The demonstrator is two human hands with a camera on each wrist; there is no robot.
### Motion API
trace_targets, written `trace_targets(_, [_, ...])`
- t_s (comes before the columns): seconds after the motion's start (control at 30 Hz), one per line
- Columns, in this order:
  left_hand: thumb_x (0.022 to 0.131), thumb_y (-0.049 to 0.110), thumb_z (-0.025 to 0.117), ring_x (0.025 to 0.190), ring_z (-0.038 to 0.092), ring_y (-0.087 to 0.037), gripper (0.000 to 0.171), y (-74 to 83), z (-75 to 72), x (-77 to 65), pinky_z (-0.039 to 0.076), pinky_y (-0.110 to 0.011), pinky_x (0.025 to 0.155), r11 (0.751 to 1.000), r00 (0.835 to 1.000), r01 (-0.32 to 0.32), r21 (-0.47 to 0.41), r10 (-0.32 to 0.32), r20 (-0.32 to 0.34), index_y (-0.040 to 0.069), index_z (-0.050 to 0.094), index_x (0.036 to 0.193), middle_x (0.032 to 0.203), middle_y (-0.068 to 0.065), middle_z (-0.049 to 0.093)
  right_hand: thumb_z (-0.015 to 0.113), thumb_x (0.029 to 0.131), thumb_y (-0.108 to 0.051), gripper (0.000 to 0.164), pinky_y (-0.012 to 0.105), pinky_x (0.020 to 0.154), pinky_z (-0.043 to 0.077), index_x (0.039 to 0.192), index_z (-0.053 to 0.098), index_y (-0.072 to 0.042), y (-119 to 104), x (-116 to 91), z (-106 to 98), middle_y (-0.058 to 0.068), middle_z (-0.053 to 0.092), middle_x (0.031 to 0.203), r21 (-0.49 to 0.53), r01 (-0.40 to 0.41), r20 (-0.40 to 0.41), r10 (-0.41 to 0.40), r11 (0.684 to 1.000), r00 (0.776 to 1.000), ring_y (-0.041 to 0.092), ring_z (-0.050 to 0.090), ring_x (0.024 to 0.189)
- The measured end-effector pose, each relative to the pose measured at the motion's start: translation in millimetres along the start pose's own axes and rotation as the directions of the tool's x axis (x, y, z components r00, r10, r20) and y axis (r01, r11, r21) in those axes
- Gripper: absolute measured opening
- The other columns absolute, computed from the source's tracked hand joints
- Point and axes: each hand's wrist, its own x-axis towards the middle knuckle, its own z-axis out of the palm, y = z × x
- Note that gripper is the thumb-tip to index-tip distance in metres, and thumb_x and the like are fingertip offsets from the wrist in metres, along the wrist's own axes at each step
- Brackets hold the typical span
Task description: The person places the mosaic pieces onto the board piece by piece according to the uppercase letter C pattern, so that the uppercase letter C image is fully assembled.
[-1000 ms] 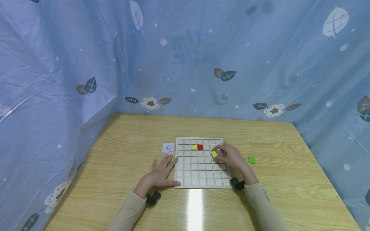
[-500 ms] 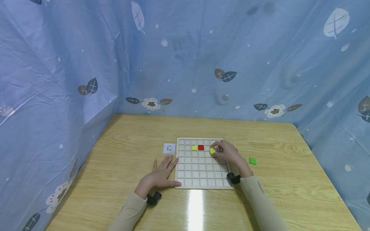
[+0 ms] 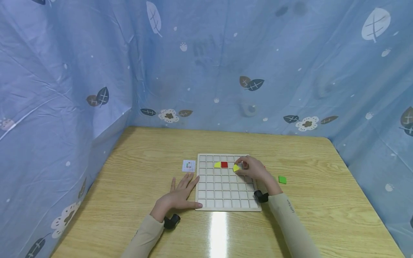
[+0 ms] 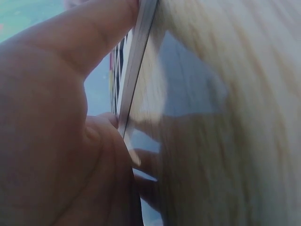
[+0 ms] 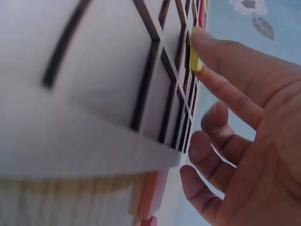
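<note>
A white grid board [image 3: 227, 209] with square cells lies on the table. My right hand [image 3: 255, 170] is over its upper right part, pinching a yellow quarter-round tile [image 3: 236, 167] between thumb and index finger. In the right wrist view this yellow tile [image 5: 195, 52] is close over the cells, with the other fingers loosely bent. Another yellow tile [image 3: 217, 165] and a red square tile [image 3: 224, 165] sit side by side in the second row. Fingers spread, my left hand [image 3: 177, 197] rests along the board's left edge, its thumb at the front left corner.
Left of the board lies a small card [image 3: 188, 166] with a printed coloured grid pattern. A green square tile [image 3: 282, 180] is on the table to the right. Reddish and wood-coloured pieces [image 5: 153, 193] show beside the board's edge. A blue curtain [image 3: 213, 71] hangs behind.
My right hand has moved a little left and away from me over the board, carrying the yellow quarter-round tile closer to the red one. The left hand stays in place.
</note>
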Motion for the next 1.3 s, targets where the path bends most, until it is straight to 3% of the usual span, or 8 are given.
trace_targets(0.2, [0.079,0.059,0.061,0.143,-0.008,-0.029,0.097,0.0,-0.2,0.0,-0.015,-0.062,0.105,1.000,1.000,0.000,-0.004,0.000,0.005,0.018,0.010,0.151,0.156,-0.010,0.000,0.070,0.082,-0.014,0.026,0.027,0.057,0.033,0.107,0.066,-0.010,2,-1,-4,0.001,0.050,0.072,0.001,0.020,0.008,-0.020,1.000,1.000,0.014,0.040,0.062])
trace_targets(0.6, [0.079,0.059,0.061,0.143,-0.006,-0.029,0.096,0.8,0.2,-0.4,-0.013,-0.062,0.106,1.000,1.000,-0.003,-0.005,0.003,-0.005,0.018,0.011,0.150,0.156,-0.009,0.002,0.071,0.082,-0.019,0.022,0.028,0.055,0.033,0.102,0.066,-0.012,-8,3,-4,0.001,0.051,0.074,-0.025,-0.055,-0.013,0.055,0.998,0.998,0.015,0.041,0.061])
trace_targets(1.3, [0.079,0.059,0.061,0.143,-0.007,-0.028,0.096,-0.3,-0.8,0.6,-0.012,-0.062,0.106,1.000,1.000,0.003,-0.002,-0.003,0.002,0.019,0.010,0.151,0.157,-0.009,0.001,0.068,0.085,-0.020,0.014,0.028,0.052,0.029,0.095,0.067,-0.011,-11,12,-5,0.002,0.048,0.068,-0.078,-0.065,-0.038,0.062,0.995,0.997,0.015,0.037,0.056])
